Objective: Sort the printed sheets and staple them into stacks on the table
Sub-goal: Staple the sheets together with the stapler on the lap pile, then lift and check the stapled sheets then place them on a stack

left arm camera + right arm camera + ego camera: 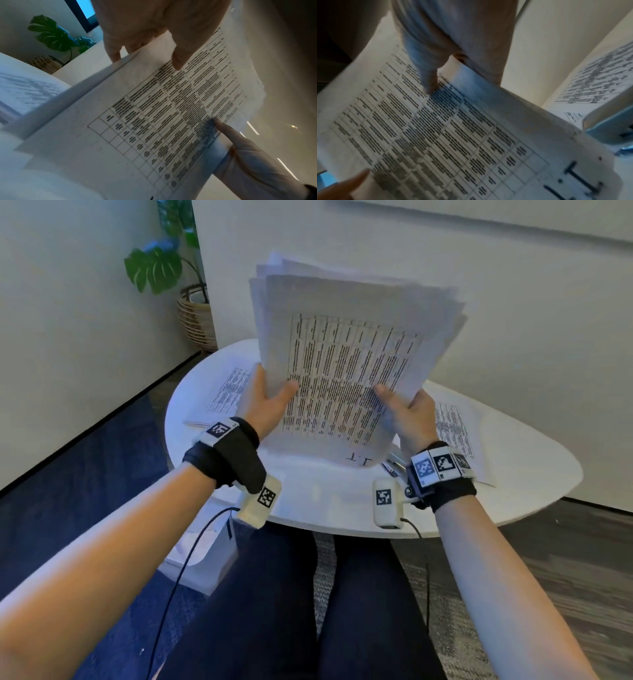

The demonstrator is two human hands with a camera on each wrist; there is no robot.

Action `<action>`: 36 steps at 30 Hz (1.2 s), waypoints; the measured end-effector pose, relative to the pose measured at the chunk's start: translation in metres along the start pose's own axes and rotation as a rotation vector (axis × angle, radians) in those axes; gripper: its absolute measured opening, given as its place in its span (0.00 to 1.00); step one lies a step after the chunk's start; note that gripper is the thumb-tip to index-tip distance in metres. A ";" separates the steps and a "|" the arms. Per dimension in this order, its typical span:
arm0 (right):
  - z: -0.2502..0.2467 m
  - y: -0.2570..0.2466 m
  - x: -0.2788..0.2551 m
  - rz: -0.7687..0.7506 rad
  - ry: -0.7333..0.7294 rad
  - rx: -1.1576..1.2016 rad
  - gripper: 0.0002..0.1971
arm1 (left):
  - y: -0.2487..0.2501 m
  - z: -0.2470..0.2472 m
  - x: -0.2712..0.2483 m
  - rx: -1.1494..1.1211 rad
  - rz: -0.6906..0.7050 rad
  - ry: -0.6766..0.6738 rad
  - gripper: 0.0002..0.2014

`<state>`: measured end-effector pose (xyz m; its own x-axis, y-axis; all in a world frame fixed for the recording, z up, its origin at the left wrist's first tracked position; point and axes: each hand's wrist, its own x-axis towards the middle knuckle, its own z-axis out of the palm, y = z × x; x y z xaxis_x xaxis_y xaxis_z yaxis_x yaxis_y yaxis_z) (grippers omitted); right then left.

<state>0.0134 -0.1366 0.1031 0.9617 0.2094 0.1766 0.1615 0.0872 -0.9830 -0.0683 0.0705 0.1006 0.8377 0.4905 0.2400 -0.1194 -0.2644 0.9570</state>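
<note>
I hold a thick, uneven stack of printed sheets (346,364) upright above the white table (329,501); its top page shows a dense text table. My left hand (265,402) grips the stack's left edge, thumb on the front page. My right hand (404,409) grips the right edge the same way. In the left wrist view the stack (137,121) fills the frame with my left thumb pressed on the print. The right wrist view shows the stack (436,135) and my right thumb on it. A stapler (394,463) lies on the table under my right wrist, partly hidden.
One printed sheet (229,388) lies flat on the table's left side, another (455,426) on its right. A potted plant (157,268) in a wicker basket (195,316) stands by the wall at back left. My legs are under the table's near edge.
</note>
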 end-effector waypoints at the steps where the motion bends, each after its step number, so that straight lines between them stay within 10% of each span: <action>1: -0.001 0.000 0.000 -0.005 -0.001 0.016 0.14 | 0.002 0.001 0.004 -0.022 0.027 0.031 0.18; 12: 0.007 -0.022 0.000 -0.079 0.035 -0.068 0.18 | 0.034 0.011 0.006 0.127 0.384 0.130 0.36; 17: 0.008 -0.063 -0.005 -0.686 0.277 -0.882 0.51 | 0.035 0.004 0.007 0.205 0.467 0.182 0.28; 21: 0.026 -0.095 -0.011 -0.740 0.028 -1.420 0.29 | 0.045 0.014 0.003 0.265 0.622 0.170 0.22; 24: 0.027 -0.105 -0.014 -0.705 0.035 -1.389 0.05 | 0.045 0.017 0.001 0.283 0.681 0.151 0.18; 28: 0.022 -0.098 -0.012 -0.602 -0.095 -1.288 0.03 | 0.042 0.018 -0.001 0.268 0.724 0.121 0.17; 36: -0.018 -0.068 0.001 -0.419 0.072 -0.802 0.10 | -0.004 -0.016 0.010 0.524 0.219 -0.058 0.16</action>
<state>0.0075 -0.1598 0.1692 0.7968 0.2499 0.5502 0.5809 -0.5675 -0.5835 -0.0684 0.0894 0.1021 0.8527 0.3355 0.4004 -0.0255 -0.7389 0.6734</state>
